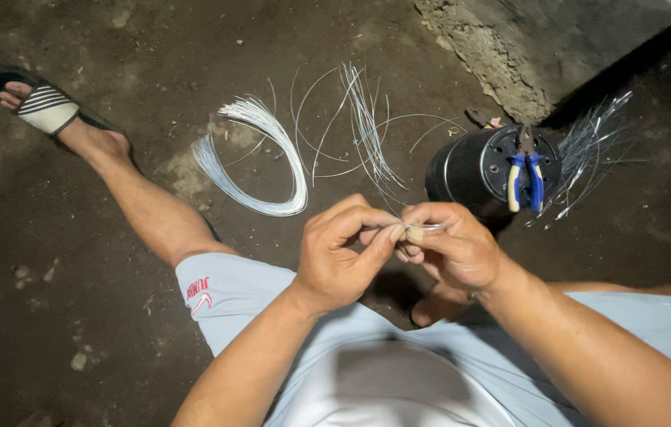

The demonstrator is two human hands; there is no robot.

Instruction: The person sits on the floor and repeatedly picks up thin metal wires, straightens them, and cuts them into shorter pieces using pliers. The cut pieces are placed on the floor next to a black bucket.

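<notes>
My left hand (343,253) and my right hand (450,245) meet in front of me, above my lap. Both pinch a small pale piece (414,234) with a thin wire end (430,227) sticking out of it; the fingertips of the two hands touch around it. The piece is mostly hidden by my fingers. I sit low over a dark dirt floor, in light grey shorts (241,292), with my left leg stretched out.
A curved bundle of thin pale wires (272,158) lies on the floor ahead, with loose strands (367,134) beside it. A black round can (486,170) stands at the right with blue-handled pliers (525,178) on top and more wires (588,150) behind. A rough concrete block (525,55) sits at the back right.
</notes>
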